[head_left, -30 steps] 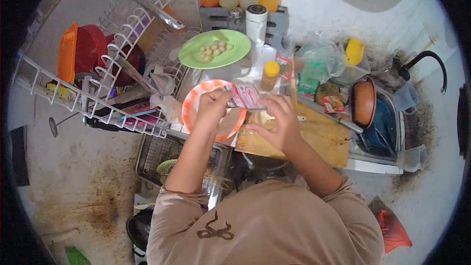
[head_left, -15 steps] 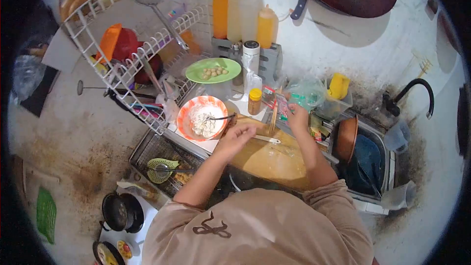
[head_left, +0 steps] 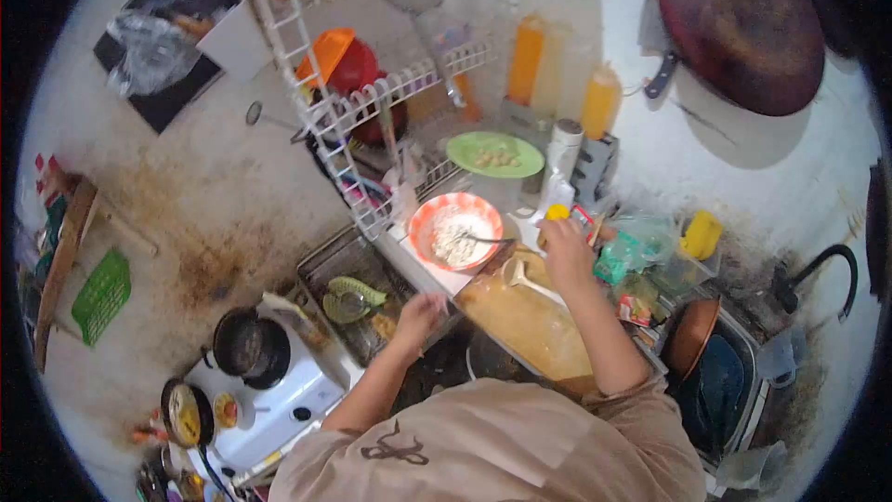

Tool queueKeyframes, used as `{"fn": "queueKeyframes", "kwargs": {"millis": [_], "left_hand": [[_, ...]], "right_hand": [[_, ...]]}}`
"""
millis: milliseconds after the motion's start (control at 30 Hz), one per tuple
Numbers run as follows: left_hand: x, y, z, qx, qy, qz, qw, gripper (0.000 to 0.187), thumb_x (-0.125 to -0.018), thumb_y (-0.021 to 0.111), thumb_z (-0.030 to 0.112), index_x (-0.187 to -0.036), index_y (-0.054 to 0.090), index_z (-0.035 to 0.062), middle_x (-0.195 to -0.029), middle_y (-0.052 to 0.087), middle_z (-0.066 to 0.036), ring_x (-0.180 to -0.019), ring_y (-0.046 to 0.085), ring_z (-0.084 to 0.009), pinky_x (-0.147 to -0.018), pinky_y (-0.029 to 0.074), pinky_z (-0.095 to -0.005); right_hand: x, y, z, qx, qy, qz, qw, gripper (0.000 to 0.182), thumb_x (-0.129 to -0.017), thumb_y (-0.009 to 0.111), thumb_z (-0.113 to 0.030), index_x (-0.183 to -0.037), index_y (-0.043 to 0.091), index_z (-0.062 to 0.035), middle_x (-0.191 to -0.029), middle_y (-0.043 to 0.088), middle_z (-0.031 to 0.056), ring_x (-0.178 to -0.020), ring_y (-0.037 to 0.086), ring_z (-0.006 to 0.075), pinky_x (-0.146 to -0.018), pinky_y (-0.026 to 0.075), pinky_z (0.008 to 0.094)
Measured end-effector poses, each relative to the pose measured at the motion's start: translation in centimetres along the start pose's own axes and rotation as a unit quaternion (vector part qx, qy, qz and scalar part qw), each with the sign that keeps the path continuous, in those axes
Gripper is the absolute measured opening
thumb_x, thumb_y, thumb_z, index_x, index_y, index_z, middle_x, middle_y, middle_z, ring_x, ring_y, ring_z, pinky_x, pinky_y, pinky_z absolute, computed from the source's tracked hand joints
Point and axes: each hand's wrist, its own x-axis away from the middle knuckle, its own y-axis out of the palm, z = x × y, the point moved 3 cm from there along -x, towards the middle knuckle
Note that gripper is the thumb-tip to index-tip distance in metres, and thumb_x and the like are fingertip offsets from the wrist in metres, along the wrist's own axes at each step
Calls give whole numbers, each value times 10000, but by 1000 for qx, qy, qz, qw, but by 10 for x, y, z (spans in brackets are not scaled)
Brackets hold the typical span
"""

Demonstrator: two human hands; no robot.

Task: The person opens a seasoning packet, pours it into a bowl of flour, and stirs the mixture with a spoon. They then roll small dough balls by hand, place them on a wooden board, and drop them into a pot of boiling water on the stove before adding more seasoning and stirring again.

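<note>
The wooden cutting board was the largest piece on the tabletop, its long axis running from beside the orange-rimmed bowl down toward the person. It looked stiff and fairly heavy, best taken by its long edges. A pale spoon lay on its upper end, bowl end toward the orange-rimmed bowl and handle angled down toward the person's right. That bowl held a white floury heap with a dark utensil leaning in it, handle pointing right; the bowl seemed light and rigid, easiest lifted at the rim.

The small yellow-capped jar stood upright just above the right hand, touching or nearly touching the fingers. It was likely light, hard and a little slippery, best taken round its sides. I could not tell whether the right grip closed on anything. The left hand rested low at the tabletop's near edge by the wire basket, its grip loosely curled, holding nothing visible.
</note>
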Motion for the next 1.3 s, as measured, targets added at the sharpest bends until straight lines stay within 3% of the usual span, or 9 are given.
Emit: {"fn": "queueKeyframes", "kwargs": {"millis": [233, 400, 533, 700, 833, 933, 1033, 1167, 1300], "left_hand": [[-110, -16, -12, 247, -35, 51, 967, 455, -798, 557, 236, -1174, 345, 94, -947, 492, -35, -809, 461, -137, -684, 394, -281], [-133, -13, -4, 246, -120, -58, 960, 475, -811, 390, 34, -1260, 238, 72, -1173, 421, -149, -1005, 513, -312, -823, 466, -437], [-112, -9, 26, 324, -128, -75, 934, 598, -736, 360, -48, -1292, 186, 87, -1200, 391, -150, -1050, 474, -314, -833, 459, -436], [-122, -11, 23, 404, -30, -56, 912, 717, -654, 358, -66, -1318, 152, 108, -1226, 355, -142, -1101, 422, -311, -855, 448, -422], [-121, -25, 26, 412, -85, -81, 904, 733, -636, 351, -33, -1321, 144, 125, -1257, 332, -128, -1104, 417, -296, -902, 400, -402], [-118, -26, 18, 428, -24, -113, 896, 755, -633, 352, -3, -1334, 112, 145, -1306, 295, -96, -1171, 342, -269, -920, 363, -365], [-100, -33, 27, 416, 0, -34, 909, 744, -629, 363, 1, -1331, 145, 118, -1318, 286, -96, -1177, 333, -258, -930, 346, -344], [-63, -36, 11, 373, 14, -29, 927, 687, -643, 393, 21, -1303, 214, 83, -1244, 357, -152, -1111, 409, -283, -934, 348, -394], [-19, -29, 12, 320, 99, 29, 942, 611, -680, 416, 57, -1272, 265, 38, -1207, 404, -148, -1092, 431, -274, -928, 358, -390]], "right_hand": [[-29, 97, -39, 126, -79, -314, 938, 120, -700, 548, -126, -765, 643, -93, -831, 590, 35, -951, 443, 206, -761, 347, 364], [-42, 118, -50, 215, -119, -367, 897, 139, -704, 518, -90, -751, 638, -37, -800, 602, 54, -946, 484, 199, -754, 414, 326], [-47, 131, -48, 228, -93, -438, 865, 137, -718, 502, -83, -777, 613, -27, -792, 611, 89, -853, 566, 221, -690, 461, 359], [-61, 100, -70, 197, -30, -441, 875, 115, -747, 473, -102, -795, 554, -36, -763, 605, 140, -707, 615, 258, -564, 482, 376], [-67, 78, -86, 177, 10, -412, 894, 146, -750, 456, -87, -809, 554, 2, -734, 602, 160, -697, 616, 284, -553, 490, 386], [-55, 86, -106, 184, 48, -501, 844, 151, -784, 424, -106, -834, 546, -30, -796, 597, 147, -742, 607, 278, -611, 483, 377], [-23, 78, -122, 183, -85, -508, 837, 161, -795, 416, -111, -846, 545, -29, -790, 593, 149, -733, 603, 286, -614, 485, 375], [-16, 56, -112, 172, 13, -436, 883, 164, -769, 432, -89, -760, 581, -20, -678, 595, 144, -626, 609, 283, -533, 484, 375], [4, 38, -142, 88, -157, -336, 924, 104, -700, 471, -48, -714, 569, -17, -649, 582, 156, -582, 595, 287, -494, 470, 382]]}}
